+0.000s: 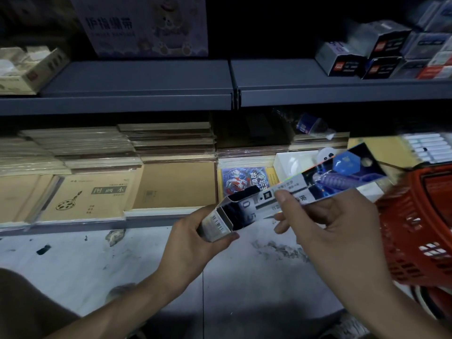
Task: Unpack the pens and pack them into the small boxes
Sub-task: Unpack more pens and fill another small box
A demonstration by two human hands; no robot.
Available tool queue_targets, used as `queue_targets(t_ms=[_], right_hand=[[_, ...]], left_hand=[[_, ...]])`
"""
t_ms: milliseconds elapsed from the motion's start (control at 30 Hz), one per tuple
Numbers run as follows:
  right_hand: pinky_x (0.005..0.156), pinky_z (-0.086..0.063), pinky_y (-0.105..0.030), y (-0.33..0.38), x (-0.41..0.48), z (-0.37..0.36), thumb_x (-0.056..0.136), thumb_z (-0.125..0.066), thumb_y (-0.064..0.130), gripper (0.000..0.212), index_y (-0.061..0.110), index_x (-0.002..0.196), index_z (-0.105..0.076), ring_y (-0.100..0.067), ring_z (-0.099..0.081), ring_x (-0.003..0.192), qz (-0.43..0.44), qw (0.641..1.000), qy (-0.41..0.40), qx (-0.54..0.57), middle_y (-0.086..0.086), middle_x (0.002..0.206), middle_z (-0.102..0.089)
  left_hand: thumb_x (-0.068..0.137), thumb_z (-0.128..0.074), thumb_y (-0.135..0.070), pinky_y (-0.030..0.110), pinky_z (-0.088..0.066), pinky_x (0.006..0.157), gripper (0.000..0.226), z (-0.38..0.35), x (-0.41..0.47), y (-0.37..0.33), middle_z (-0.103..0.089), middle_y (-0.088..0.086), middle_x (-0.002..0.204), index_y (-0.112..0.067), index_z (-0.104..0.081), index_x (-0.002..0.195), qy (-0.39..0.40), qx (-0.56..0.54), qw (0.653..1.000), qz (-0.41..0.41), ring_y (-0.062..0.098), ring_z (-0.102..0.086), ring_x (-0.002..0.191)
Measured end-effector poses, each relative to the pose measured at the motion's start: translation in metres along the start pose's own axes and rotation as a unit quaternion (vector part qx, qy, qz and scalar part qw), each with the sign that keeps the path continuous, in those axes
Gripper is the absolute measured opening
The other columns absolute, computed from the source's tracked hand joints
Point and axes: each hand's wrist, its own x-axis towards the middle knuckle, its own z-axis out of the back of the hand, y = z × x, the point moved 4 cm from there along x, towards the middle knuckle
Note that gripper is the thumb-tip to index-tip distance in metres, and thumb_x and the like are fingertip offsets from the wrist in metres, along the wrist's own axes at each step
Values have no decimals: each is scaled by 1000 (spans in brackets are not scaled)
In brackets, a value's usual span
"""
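A long, narrow pen box (318, 182) with blue and black printing is held above the floor, slanting up to the right. Its near end (234, 209) is open, with the flaps folded out, and the inside looks dark. My left hand (195, 231) grips the open end from below, thumb on the flap. My right hand (325, 221) holds the box's middle, thumb on its top face. A tray of white pens (430, 149) lies at the far right on the lower shelf.
A red plastic basket (420, 231) stands at the right, close to my right hand. The lower shelf holds stacks of brown notebooks (93, 194). Small boxes (381, 52) sit on the grey upper shelf (146, 79). My knee (29, 307) is at bottom left.
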Motion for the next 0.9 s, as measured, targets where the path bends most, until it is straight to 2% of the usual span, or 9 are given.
queue_targets(t_ms=[133, 267, 333, 433, 500, 567, 733, 833, 900], right_hand=[[56, -48, -14, -8, -2, -19, 84, -75, 39, 27, 19, 67, -69, 1, -67, 53, -10, 999, 26, -17, 13, 53, -68], [46, -31, -18, -15, -4, -36, 82, -79, 43, 58, 22, 41, -44, -4, -44, 38, 7, 997, 27, -76, 11, 37, -48], [46, -28, -24, -16, -2, -43, 82, -81, 41, 64, 17, 41, -39, -8, -36, 39, 13, 996, 34, -77, 6, 37, -41], [49, -40, -34, -21, 6, -44, 82, -80, 42, 49, 9, 54, -57, -3, -41, 46, -4, 997, 59, -55, 4, 46, -55], [56, -50, -34, -18, 12, -39, 85, -77, 39, 32, 15, 66, -69, -5, -56, 52, -7, 998, 57, -34, 8, 58, -67], [64, -58, -42, -13, 15, -33, 87, -77, 30, 16, 21, 75, -73, -10, -65, 60, -12, 999, 45, -1, 9, 68, -73], [62, -56, -42, -15, 18, -33, 87, -78, 31, 29, 12, 67, -69, -23, -65, 58, -23, 997, 61, -46, -1, 58, -68], [55, -49, -34, -25, 23, -36, 86, -80, 31, 37, 11, 58, -66, -11, -54, 46, -56, 990, 100, -81, -2, 55, -67], [55, -48, -31, -29, 23, -40, 84, -82, 29, 29, 18, 61, -69, -6, -58, 50, -63, 987, 129, -79, 5, 56, -67]], left_hand=[[69, -94, -34, 5, -46, 64, 49, 2, 0, -6, -73, -25, 95, -46, -67, 109, -6, 29, 999, -29, -6, -69, 88], [69, -94, -33, 8, -49, 63, 47, 0, -3, -6, -73, -25, 89, -42, -71, 109, -21, 42, 998, -37, -4, -69, 84], [69, -93, -34, 8, -48, 62, 45, 0, -3, -6, -71, -29, 85, -50, -66, 102, -28, 61, 997, -41, -5, -68, 82], [70, -93, -33, 11, -47, 60, 46, 0, -1, -5, -68, -32, 88, -57, -61, 93, -25, 67, 997, -31, -3, -67, 80], [70, -93, -34, 12, -47, 59, 43, 1, 1, -4, -68, -33, 87, -53, -62, 93, -24, 67, 997, -24, -3, -67, 80], [70, -93, -34, 9, -45, 58, 41, 1, 2, -4, -69, -31, 84, -46, -66, 98, -22, 62, 998, -21, -5, -66, 80], [72, -93, -30, 6, -43, 58, 42, 4, 0, -2, -68, -28, 80, -37, -71, 106, -30, 82, 996, -29, -7, -64, 81], [71, -93, -29, 8, -44, 59, 42, 3, -4, 0, -65, -35, 83, -36, -74, 107, -30, 103, 994, -30, -6, -64, 78], [70, -93, -28, 4, -41, 58, 39, 1, -6, 1, -62, -39, 76, -33, -75, 104, -29, 114, 992, -36, -11, -62, 72]])
